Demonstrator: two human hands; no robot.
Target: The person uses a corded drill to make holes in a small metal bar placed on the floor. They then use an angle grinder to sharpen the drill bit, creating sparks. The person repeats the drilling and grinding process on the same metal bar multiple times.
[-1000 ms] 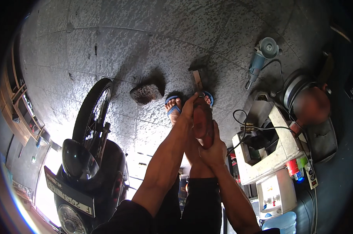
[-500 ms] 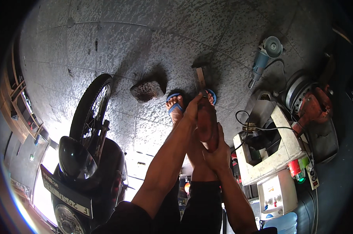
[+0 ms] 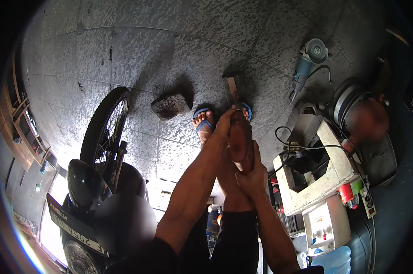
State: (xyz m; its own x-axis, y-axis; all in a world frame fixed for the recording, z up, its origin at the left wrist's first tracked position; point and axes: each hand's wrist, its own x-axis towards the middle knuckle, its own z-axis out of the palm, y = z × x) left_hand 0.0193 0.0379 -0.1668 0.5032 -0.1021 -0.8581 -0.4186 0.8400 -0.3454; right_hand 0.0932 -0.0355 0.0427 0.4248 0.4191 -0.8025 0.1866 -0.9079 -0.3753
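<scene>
Reddish-brown, elongated object: just off centre towards three o'clock; narrow brown bar beyond, at twelve. Left grip: closed round far end. Right grip: clasping near end. Risk: slackened hold could drop it onto blue-sandalled foot.

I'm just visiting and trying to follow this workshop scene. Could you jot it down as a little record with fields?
Left hand: grips the far end of the red tool
Right hand: grips its near end
Tool's kind: unclear
Footwear: blue sandals
Floor, left of feet: brown block
Floor, right: grinder
Far left: motorbike
Near right: white frame
</scene>
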